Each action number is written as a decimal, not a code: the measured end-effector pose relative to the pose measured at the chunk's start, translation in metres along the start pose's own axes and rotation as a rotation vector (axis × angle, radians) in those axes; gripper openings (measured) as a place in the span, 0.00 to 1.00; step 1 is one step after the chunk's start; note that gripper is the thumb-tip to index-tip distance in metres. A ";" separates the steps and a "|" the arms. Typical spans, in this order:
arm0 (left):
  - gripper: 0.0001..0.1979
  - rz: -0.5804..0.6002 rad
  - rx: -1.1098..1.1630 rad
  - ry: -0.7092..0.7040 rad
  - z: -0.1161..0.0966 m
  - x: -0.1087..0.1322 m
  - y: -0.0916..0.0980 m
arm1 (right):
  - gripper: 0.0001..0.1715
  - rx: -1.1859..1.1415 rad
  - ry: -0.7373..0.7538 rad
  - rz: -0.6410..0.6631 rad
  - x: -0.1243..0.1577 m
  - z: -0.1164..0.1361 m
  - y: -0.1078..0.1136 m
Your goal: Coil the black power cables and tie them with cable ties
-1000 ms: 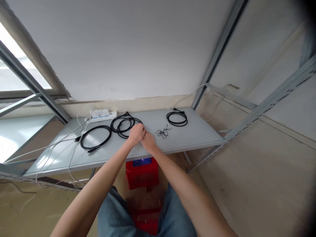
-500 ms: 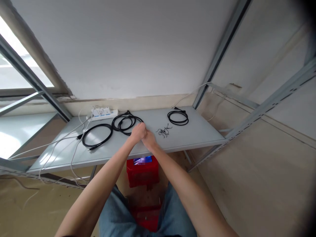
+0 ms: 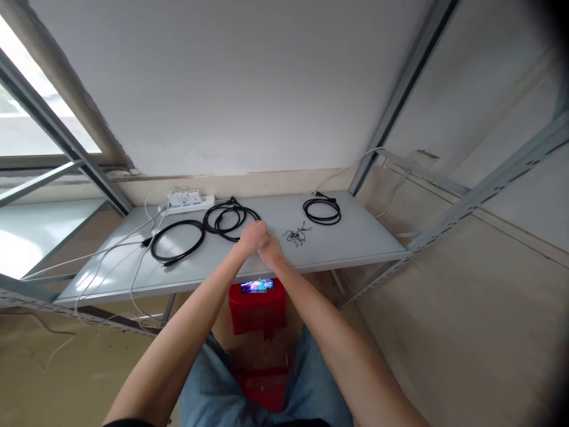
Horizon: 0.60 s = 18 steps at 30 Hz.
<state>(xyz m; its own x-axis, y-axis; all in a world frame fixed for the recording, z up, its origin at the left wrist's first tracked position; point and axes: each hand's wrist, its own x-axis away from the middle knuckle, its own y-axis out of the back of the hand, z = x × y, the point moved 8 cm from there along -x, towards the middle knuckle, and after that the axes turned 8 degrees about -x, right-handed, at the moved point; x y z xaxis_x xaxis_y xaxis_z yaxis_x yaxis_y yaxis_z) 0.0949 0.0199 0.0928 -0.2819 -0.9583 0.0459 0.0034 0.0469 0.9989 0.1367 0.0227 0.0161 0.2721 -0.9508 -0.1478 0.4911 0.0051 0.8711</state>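
Observation:
My left hand (image 3: 253, 236) is closed at the front right side of a coiled black power cable (image 3: 217, 227), whose loops run into the fist. My right hand (image 3: 269, 251) is closed too and pressed against the left. What its fingers hold is hidden behind the hands. A small pile of short black twist ties (image 3: 296, 236) lies on the grey shelf (image 3: 355, 240) just right of my hands. Left of them lies a looped black cable (image 3: 178, 223), with its plug and connector showing. Another black cable coil (image 3: 322, 212) lies at the back right.
A white power strip (image 3: 189, 204) with adapters stands at the back left, and thin white cords (image 3: 103, 254) trail over the shelf's left front edge. Metal uprights (image 3: 402, 98) flank the shelf. Below, a red stool (image 3: 258, 311) carries a phone (image 3: 256, 286) with a lit screen.
The view has shifted slightly. My hands stay pressed together at the same coil, with only small finger movement. The phone's screen picture has changed.

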 end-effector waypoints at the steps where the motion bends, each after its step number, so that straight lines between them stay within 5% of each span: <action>1: 0.14 -0.003 0.001 -0.004 0.000 -0.001 0.001 | 0.25 0.025 0.007 0.014 0.001 0.001 -0.001; 18: 0.15 -0.015 -0.048 0.023 0.005 -0.002 -0.005 | 0.25 0.041 0.002 0.043 -0.001 0.001 -0.004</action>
<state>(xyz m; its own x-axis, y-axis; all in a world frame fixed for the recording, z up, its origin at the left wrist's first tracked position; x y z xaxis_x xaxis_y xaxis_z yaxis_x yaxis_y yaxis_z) 0.0908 0.0227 0.0877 -0.2600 -0.9651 0.0306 0.0453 0.0194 0.9988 0.1336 0.0236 0.0134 0.2937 -0.9494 -0.1112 0.4449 0.0329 0.8950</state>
